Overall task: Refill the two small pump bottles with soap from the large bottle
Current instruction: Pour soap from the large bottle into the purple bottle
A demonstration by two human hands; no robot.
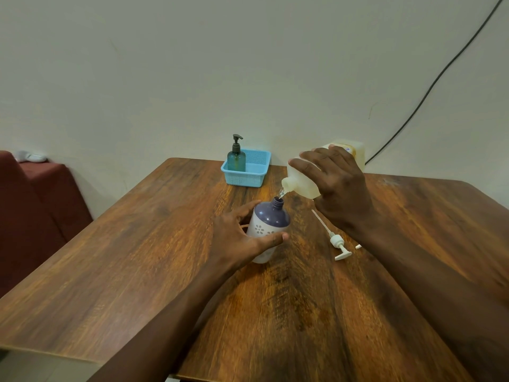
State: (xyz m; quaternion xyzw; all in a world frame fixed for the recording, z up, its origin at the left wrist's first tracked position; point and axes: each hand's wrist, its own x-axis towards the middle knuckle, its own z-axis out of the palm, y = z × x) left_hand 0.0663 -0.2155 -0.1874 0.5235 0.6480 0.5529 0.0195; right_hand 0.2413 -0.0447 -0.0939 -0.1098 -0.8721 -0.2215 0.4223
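Table: a wooden table (137, 271) with a strong brown grain and a slight shine fills the lower part of the view. Its far edge stands against the wall.
Wall: a plain pale wall (192, 64) takes up the whole upper half. A black cable (440, 75) runs slanting down it on the right, and its lower end is hidden behind the large bottle.
Left side of room: a dark red upholstered seat (35, 210) stands beside the table, with a small grey-white object (30, 156) on top of it. I cannot tell what this object is.
Basket: a light blue plastic basket (248, 180) sits at the far edge of the table, near the wall.
Teal pump bottle (236, 158): upright in the left part of the basket, with its dark pump on.
Purple and white bottle (271, 219): near the middle of the table, leaning a little, its neck open.
Left hand (237, 244): fingers and thumb are curled round the white lower body of this bottle.
Large bottle (303, 180): pale and translucent, tilted with its mouth down, just above the open neck. A thin clear stream of soap (281, 193) falls between them.
Right hand (338, 186): fingers wrapped over the large bottle from above.
White pump (334, 238): lying flat on the table with its tube, near the right forearm.
Small white piece (358, 246): just beside the pump, partly hidden by the forearm.
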